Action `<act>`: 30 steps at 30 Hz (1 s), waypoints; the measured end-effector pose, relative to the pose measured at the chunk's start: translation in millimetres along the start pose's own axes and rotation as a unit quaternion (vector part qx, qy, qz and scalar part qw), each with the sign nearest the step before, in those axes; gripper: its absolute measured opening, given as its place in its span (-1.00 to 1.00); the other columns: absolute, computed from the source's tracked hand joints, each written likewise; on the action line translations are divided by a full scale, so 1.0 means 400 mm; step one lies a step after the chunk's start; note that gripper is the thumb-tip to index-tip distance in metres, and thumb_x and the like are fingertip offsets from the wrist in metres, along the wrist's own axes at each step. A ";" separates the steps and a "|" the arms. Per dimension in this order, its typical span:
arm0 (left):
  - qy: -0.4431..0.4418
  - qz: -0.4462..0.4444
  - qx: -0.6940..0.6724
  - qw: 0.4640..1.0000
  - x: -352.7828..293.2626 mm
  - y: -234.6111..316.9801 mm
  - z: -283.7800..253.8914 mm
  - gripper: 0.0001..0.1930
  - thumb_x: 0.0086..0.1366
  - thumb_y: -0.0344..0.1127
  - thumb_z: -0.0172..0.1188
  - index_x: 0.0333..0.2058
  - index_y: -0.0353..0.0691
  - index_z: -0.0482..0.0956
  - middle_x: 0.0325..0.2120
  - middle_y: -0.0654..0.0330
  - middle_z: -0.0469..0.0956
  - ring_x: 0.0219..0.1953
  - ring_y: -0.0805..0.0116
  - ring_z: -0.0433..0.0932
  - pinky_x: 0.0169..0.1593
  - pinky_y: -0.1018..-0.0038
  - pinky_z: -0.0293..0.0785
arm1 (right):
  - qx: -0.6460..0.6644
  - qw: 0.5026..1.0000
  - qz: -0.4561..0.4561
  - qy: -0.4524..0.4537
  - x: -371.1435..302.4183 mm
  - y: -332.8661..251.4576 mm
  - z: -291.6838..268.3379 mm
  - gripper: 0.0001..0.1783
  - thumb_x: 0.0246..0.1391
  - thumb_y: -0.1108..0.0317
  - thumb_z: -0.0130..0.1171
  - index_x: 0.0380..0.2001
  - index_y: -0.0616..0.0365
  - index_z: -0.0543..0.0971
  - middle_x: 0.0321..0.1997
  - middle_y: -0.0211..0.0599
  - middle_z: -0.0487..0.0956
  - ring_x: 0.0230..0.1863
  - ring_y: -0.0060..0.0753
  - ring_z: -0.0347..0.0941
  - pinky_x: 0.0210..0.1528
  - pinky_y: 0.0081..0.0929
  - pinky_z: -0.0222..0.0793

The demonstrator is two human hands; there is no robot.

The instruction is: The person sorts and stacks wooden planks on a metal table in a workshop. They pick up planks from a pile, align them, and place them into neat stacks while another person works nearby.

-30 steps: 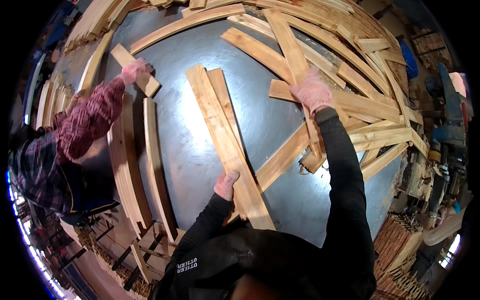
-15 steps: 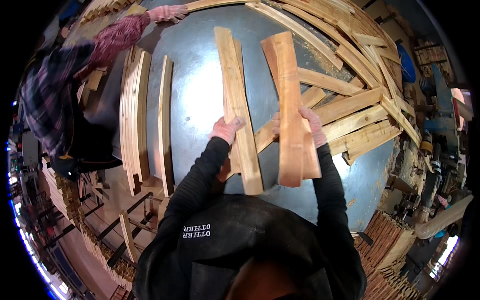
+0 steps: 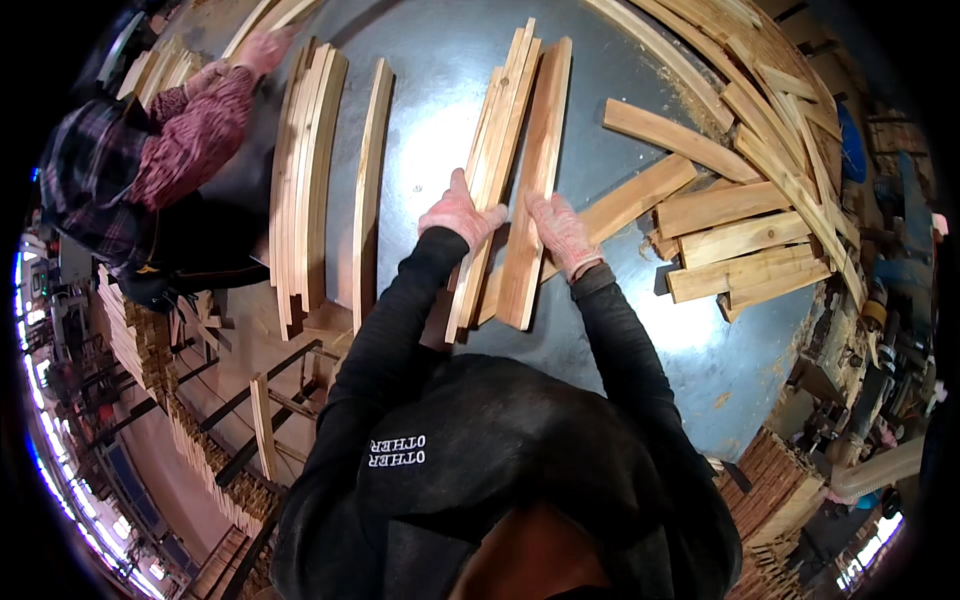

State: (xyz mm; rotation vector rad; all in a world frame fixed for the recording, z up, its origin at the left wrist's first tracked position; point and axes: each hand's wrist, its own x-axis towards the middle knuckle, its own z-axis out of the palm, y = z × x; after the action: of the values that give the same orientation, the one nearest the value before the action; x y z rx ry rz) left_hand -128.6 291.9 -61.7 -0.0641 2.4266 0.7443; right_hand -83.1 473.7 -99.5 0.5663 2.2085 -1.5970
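A narrow bundle of wooden slats (image 3: pixel 505 120) stands on edge on the metal table. My left hand (image 3: pixel 460 214), in a pinkish work glove, is closed round its near half, the thumb across the top. Just to the right, a reddish wooden board (image 3: pixel 541 150) is also on edge, leaning slightly. My gloved right hand (image 3: pixel 564 235) grips it from the right side; whether it holds more than one board is hidden. A narrow gap separates bundle and board. Beneath them, a flat plank (image 3: pixel 640 196) lies slantwise, partly covered by my right hand.
Left of my hands stand a single slat (image 3: pixel 374 180) and a row of slats (image 3: pixel 318 180). Loose boards (image 3: pixel 735 245) lie piled to the right. A co-worker's gloved hand (image 3: pixel 265 50) is at the far left. The metal table (image 3: pixel 690 370) is grey and shiny.
The boards in both my hands have gone from lying crossed and splayed to standing on edge, closer together. The co-worker's reaching arm has drawn back left, and both their hands now show.
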 end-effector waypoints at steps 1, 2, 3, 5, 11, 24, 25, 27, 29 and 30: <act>-0.032 -0.007 -0.020 0.999 -0.011 0.004 -0.018 0.15 0.10 0.21 0.29 0.37 -0.45 -0.16 0.09 -0.26 0.44 0.13 -0.03 0.49 0.16 0.32 0.39 | -0.083 0.996 0.010 -0.032 -0.021 -0.074 -0.021 -0.23 0.27 -0.20 -0.12 0.13 0.38 0.38 0.03 0.24 0.54 0.13 0.21 0.43 0.15 -0.19 0.32; -0.056 -0.010 -0.051 0.997 -0.025 0.013 -0.042 0.17 0.10 0.17 0.32 0.39 -0.39 -0.22 0.13 -0.29 0.39 0.18 -0.05 0.43 0.18 0.32 0.38 | -0.164 0.985 0.020 -0.058 -0.025 -0.111 -0.038 -0.22 0.27 -0.21 -0.14 0.17 0.36 0.35 0.05 0.22 0.54 0.14 0.20 0.42 0.16 -0.19 0.31; -0.015 0.023 -0.107 0.994 0.015 -0.040 0.004 0.18 0.09 0.17 0.32 0.40 -0.34 -0.26 0.15 -0.32 0.35 0.20 -0.10 0.40 0.19 0.30 0.37 | -0.202 0.974 -0.079 -0.060 0.032 -0.003 -0.004 -0.23 0.25 -0.21 -0.14 0.18 0.31 0.35 0.06 0.20 0.53 0.14 0.21 0.41 0.19 -0.17 0.32; 0.052 0.034 -0.045 0.997 0.027 -0.073 0.050 0.25 0.06 0.19 0.32 0.41 -0.29 -0.38 0.22 -0.38 0.23 0.23 -0.17 0.35 0.24 0.26 0.33 | -0.280 0.935 -0.147 -0.159 0.014 -0.039 -0.020 -0.23 0.23 -0.19 -0.11 0.24 0.27 0.30 0.07 0.20 0.52 0.17 0.19 0.39 0.21 -0.19 0.31; 0.071 0.011 -0.030 0.997 0.018 -0.051 0.056 0.23 0.03 0.10 0.37 0.41 -0.33 -0.31 0.17 -0.32 0.31 0.15 -0.01 0.45 0.20 0.26 0.38 | -0.611 0.657 -0.431 -0.100 -0.076 0.071 -0.195 0.00 -0.20 -0.05 0.40 0.29 0.10 0.24 0.14 -0.25 0.47 0.21 -0.09 0.35 0.45 -0.03 -0.04; -0.072 0.126 -0.569 0.809 -0.034 -0.189 -0.198 -0.12 0.14 -0.08 0.35 0.32 -0.33 0.13 0.01 0.06 0.53 0.03 0.29 0.53 0.11 0.39 0.44 | -0.198 0.762 -0.602 0.136 -0.117 -0.218 -0.391 -0.25 0.18 -0.09 0.17 0.25 0.23 0.32 0.11 -0.03 0.48 0.15 -0.06 0.43 0.32 -0.13 0.26; -0.005 0.151 -0.476 0.866 -0.046 -0.168 -0.200 -0.05 0.12 -0.03 0.36 0.34 -0.37 0.06 0.05 0.01 0.50 0.07 0.28 0.49 0.14 0.39 0.41 | -0.099 0.826 -0.543 0.117 -0.113 -0.247 -0.404 -0.27 0.17 -0.04 0.18 0.24 0.23 0.32 0.12 -0.05 0.47 0.16 -0.09 0.43 0.30 -0.14 0.30; 0.069 0.164 -0.289 0.941 -0.104 -0.092 -0.214 0.11 0.07 0.10 0.35 0.36 -0.48 -0.06 0.13 -0.13 0.42 0.14 0.21 0.45 0.18 0.38 0.37 | 0.246 0.858 -0.449 0.040 -0.058 -0.272 -0.413 -0.34 0.12 0.08 0.26 0.19 0.20 0.35 0.12 -0.11 0.47 0.14 -0.15 0.44 0.25 -0.15 0.39; 0.151 0.121 -0.142 0.971 -0.067 -0.139 -0.147 0.15 0.01 0.14 0.37 0.36 -0.43 -0.06 0.08 -0.23 0.45 0.12 -0.01 0.48 0.19 0.32 0.37 | 0.348 0.818 -0.444 -0.109 -0.024 -0.343 -0.408 -0.41 0.18 -0.07 0.16 0.04 0.20 0.42 -0.06 -0.12 0.53 -0.03 -0.13 0.53 0.15 -0.10 0.47; 0.148 0.093 -0.096 0.980 -0.070 -0.122 -0.122 0.16 -0.01 0.14 0.37 0.36 -0.42 -0.09 0.08 -0.26 0.44 0.12 -0.08 0.48 0.19 0.30 0.38 | 0.370 0.842 -0.378 -0.108 0.000 -0.352 -0.396 -0.40 0.20 -0.14 0.11 -0.01 0.20 0.43 -0.12 -0.12 0.54 -0.10 -0.12 0.55 0.11 -0.08 0.50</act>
State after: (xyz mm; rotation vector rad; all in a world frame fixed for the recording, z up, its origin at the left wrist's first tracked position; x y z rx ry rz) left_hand -121.3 221.7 -37.8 -0.0267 2.6589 1.1233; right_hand -163.6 585.0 62.1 -0.3947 1.6421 -2.7748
